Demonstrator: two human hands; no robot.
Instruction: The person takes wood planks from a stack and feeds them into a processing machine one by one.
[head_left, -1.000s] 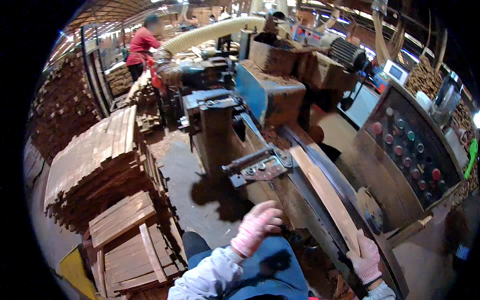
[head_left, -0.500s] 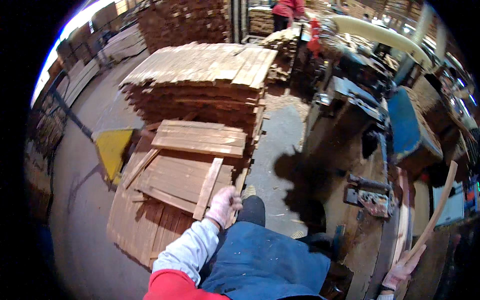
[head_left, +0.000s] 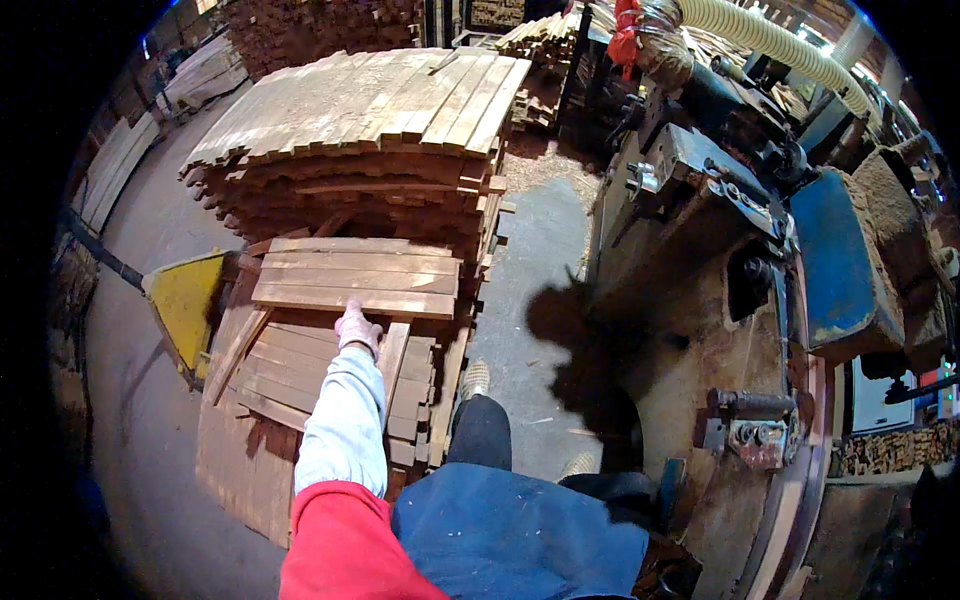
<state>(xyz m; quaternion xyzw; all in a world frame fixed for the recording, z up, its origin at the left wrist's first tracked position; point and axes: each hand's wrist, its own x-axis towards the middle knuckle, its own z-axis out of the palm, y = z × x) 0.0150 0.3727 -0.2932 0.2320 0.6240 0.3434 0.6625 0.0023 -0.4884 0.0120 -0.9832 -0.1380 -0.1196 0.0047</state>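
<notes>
My left hand, in a pale work glove, reaches forward over the pallet load. Its fingertips are at the front edge of a short row of wooden boards, with finger and thumb looking apart. Beneath the hand lie more boards in a layer. A loose wooden strip slants just right of the hand, and another strip slants to its left. My right hand is out of view. At the lower right, a long wooden strip lies along the machine.
A tall stack of boards stands behind the low pile. A yellow pallet jack is at the left. The machine, with a blue guard and cream hose, takes up the right. Grey floor runs between.
My left hand has moved forward from beside the loose strip to the short row of boards. My right hand, earlier at the lower right with a curved wooden strip, has left view.
</notes>
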